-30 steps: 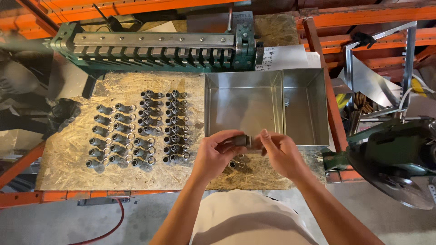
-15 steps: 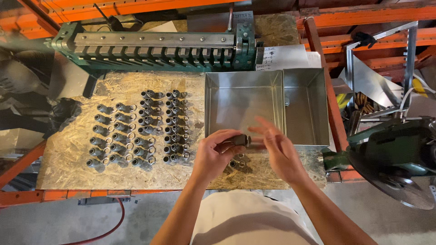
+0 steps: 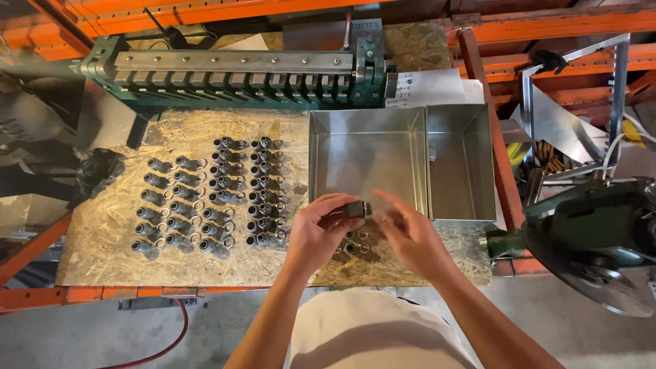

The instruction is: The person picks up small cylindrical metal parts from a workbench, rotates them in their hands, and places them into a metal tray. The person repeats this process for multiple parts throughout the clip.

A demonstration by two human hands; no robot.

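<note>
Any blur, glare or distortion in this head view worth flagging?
Head view: right hand is motion-blurred, left hand sharper on its small metal fitting; soft sheen, no harsh glare, on the steel tray; wide-angle bowing bends the orange rack beams; the laid-out fittings stay crisp.

Not much to report here, really just 1 thing: a white sheet of paper (image 3: 429, 87) with small dark print in its upper left corner. It lies flat at the back of the chipboard bench top (image 3: 102, 246), just right of the green bending machine (image 3: 239, 75) and tucked partly behind the far edge of the 2 open metal trays (image 3: 403, 116). It's roughly rectangular, with what looks like a 2nd sheet poking out on its right side. The print's too small to make out. No boxes, signs or screens anywhere.
</note>
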